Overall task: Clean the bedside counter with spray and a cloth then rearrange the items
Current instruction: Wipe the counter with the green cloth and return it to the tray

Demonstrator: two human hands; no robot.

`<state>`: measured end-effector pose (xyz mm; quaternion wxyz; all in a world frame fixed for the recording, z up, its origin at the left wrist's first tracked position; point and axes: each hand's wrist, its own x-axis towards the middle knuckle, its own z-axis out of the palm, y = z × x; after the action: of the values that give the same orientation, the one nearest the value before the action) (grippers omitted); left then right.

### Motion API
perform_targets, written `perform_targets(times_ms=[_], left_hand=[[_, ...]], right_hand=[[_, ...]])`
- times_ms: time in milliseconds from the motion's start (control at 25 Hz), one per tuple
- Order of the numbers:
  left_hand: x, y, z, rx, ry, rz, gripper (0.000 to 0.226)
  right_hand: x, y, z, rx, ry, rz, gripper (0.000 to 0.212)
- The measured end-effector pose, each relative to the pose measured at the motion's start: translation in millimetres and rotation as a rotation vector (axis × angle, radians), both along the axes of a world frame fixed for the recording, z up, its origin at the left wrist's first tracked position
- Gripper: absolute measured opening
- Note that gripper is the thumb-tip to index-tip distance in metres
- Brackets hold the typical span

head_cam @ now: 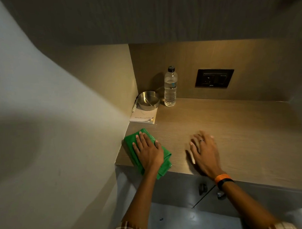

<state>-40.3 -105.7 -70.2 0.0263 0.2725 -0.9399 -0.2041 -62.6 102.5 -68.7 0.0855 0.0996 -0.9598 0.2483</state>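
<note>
Now left hand (148,151) presses green cloth (130,141) flat-fingered; right hand (204,151) rests, fingers spread.

open counter (225,128) right of the bottle (170,86), ashtray (148,100) and booklet (143,115) in the back-left corner

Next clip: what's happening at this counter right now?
A person appears to be wiping a wood-grain bedside counter. The left hand presses flat on a folded green cloth at the front left corner; the right hand lies open on the bare wood beside it. A round steel ashtray sits on a white booklet in the back left corner, with a clear plastic water bottle upright beside them. No spray bottle is in view.
</note>
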Motion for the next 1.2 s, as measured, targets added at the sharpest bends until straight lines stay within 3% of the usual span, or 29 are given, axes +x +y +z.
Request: perform_targets(times_ms=[120,240,320,640,800,960,1080,1200], left_hand=[[10.0,-32.3,24.9,0.291,0.231,0.115,0.051],[13.3,-80.3,46.0,0.386,0.468,0.131,0.039],[9.2,-101.0,50.2,0.392,0.501,0.011,0.038],[-21.4,-102.4,39.1,0.465,0.503,-0.014,0.036],[-55.4,-118.6,40.2,0.378,0.344,-0.132,0.038],[-80.9,-127.0,39.0,0.086,0.102,-0.394,0.034],[-84.0,-131.3,30.5,0.051,0.114,-0.481,0.028],[-83.4,-135.1,24.5,0.02,0.147,-0.492,0.031]], right_hand=[[9.2,-103.5,14.5,-0.186,-0.086,0.329,0.036],[18.1,-182.4,6.9,0.096,-0.125,0.579,0.054],[18.8,-192.1,-8.5,0.268,-0.072,0.607,0.063],[-34.1,-216.2,-7.4,0.351,-0.02,0.708,0.067],[-34.7,-204.4,-6.4,0.324,-0.054,0.651,0.063],[-35.9,-153.2,-8.5,0.308,-0.079,0.496,0.064],[-36.6,-119.9,-8.2,0.301,-0.13,0.345,0.064],[-31.0,-145.4,-7.7,0.27,-0.138,0.23,0.066]])
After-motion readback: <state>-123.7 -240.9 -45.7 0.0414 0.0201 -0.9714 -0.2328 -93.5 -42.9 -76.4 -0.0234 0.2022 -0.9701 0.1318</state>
